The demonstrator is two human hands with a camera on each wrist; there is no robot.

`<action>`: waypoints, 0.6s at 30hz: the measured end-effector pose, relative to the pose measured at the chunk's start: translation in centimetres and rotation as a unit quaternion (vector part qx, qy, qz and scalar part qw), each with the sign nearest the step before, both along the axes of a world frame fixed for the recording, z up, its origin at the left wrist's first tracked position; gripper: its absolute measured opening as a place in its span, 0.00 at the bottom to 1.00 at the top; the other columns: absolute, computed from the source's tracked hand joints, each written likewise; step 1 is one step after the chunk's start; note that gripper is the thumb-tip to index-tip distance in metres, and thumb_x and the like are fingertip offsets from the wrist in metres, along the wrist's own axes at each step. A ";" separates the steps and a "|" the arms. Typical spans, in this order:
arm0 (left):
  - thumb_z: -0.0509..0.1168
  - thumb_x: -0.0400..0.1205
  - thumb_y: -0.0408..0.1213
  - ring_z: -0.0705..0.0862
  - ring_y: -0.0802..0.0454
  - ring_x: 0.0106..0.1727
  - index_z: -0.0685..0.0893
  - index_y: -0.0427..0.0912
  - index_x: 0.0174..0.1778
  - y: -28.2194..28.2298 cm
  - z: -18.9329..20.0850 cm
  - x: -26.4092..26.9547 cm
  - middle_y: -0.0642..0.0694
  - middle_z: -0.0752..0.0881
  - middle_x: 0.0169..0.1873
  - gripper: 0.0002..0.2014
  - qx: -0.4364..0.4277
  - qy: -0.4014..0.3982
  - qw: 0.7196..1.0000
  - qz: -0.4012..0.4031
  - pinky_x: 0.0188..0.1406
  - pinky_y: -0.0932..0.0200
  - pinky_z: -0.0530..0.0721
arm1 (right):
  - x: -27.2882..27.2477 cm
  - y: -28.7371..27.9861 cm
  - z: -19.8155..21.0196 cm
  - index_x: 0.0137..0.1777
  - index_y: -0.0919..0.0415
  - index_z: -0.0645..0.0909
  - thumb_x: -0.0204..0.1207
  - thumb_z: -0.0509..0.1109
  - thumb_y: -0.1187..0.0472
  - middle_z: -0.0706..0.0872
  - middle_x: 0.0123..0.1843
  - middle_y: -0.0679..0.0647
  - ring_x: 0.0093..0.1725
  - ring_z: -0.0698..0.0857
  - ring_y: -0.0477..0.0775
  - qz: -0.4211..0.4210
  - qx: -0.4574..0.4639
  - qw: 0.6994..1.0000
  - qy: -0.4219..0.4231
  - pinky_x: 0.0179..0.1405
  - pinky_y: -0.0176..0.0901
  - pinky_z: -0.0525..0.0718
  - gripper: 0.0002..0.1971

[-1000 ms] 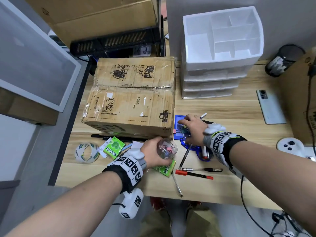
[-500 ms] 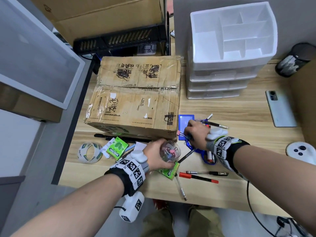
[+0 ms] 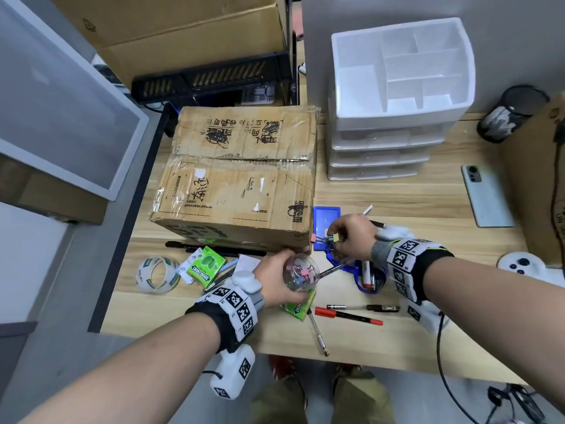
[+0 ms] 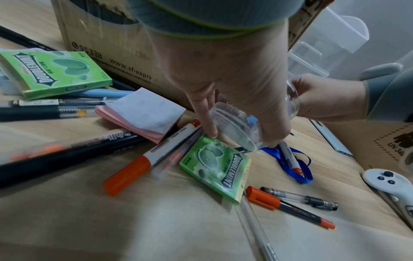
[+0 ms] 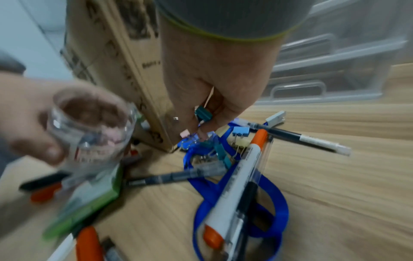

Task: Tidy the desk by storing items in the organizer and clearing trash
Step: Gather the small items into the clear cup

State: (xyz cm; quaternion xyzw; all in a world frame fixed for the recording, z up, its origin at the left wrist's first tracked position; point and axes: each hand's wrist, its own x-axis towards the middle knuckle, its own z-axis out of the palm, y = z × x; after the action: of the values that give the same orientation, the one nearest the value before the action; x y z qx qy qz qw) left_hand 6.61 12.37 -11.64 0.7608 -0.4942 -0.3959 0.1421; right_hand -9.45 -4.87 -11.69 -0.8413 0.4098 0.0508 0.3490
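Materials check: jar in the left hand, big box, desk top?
Jar: clear, glossy plastic by the look; clips show through, though glass can't be excluded. Box: matte brown corrugated cardboard, creased, with shiny tape strips. Desk: light wood-grain surface, smooth; probably laminate rather than solid wood.

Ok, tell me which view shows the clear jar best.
Head view: the clear jar is sharp in the left hand, clips visible inside. The left wrist view has fingers hiding it; the right wrist view shows its mouth, blurred.

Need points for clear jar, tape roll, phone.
clear jar (image 3: 301, 272), head view, on its transparent side wall.
tape roll (image 3: 143, 275), head view, on its left band.
phone (image 3: 486, 200), head view, on its back panel.
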 end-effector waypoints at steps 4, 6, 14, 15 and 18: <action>0.84 0.56 0.53 0.87 0.61 0.47 0.81 0.52 0.59 0.0 0.2 -0.4 0.59 0.87 0.45 0.36 0.001 0.006 1.000 0.009 0.49 0.63 0.87 | -0.3 0.0 2.0 0.50 0.57 0.89 0.66 0.77 0.69 0.81 0.32 0.45 0.31 0.79 0.43 -0.059 0.058 0.996 -0.038 0.30 0.29 0.75 0.12; 0.84 0.55 0.53 0.87 0.62 0.46 0.82 0.52 0.59 -0.1 0.2 -0.6 0.59 0.88 0.45 0.36 0.000 0.005 1.000 0.018 0.49 0.62 0.88 | -0.4 0.3 3.2 0.49 0.59 0.89 0.67 0.78 0.71 0.80 0.31 0.46 0.28 0.77 0.41 -0.066 0.117 0.989 -0.058 0.26 0.22 0.74 0.12; 0.84 0.57 0.54 0.87 0.62 0.43 0.80 0.50 0.57 -0.5 0.9 -2.0 0.58 0.87 0.43 0.34 -0.002 0.014 1.000 0.027 0.39 0.71 0.82 | 0.0 4.2 5.2 0.49 0.60 0.89 0.66 0.80 0.71 0.79 0.27 0.40 0.24 0.76 0.34 -0.023 0.200 0.974 -0.104 0.29 0.23 0.75 0.13; 0.83 0.57 0.54 0.87 0.62 0.43 0.80 0.50 0.57 -0.5 0.9 -2.0 0.58 0.87 0.42 0.34 -0.004 0.016 0.999 0.027 0.39 0.71 0.82 | 0.0 4.7 4.9 0.49 0.58 0.89 0.66 0.79 0.70 0.80 0.28 0.40 0.26 0.77 0.34 -0.020 0.179 0.978 -0.103 0.31 0.23 0.75 0.12; 0.83 0.58 0.51 0.87 0.61 0.42 0.81 0.50 0.56 -0.4 1.1 -2.3 0.58 0.87 0.41 0.32 -0.011 0.018 1.000 0.020 0.39 0.67 0.84 | 0.0 5.9 4.2 0.48 0.56 0.90 0.65 0.78 0.69 0.84 0.33 0.43 0.32 0.79 0.37 -0.014 0.148 0.983 -0.104 0.32 0.21 0.75 0.12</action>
State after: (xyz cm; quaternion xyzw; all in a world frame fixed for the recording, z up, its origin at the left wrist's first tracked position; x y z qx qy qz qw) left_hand 4.34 11.99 -10.58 0.7616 -0.4809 -0.4010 0.1673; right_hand -9.43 0.99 -7.47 -0.7751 0.3710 0.0184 0.5111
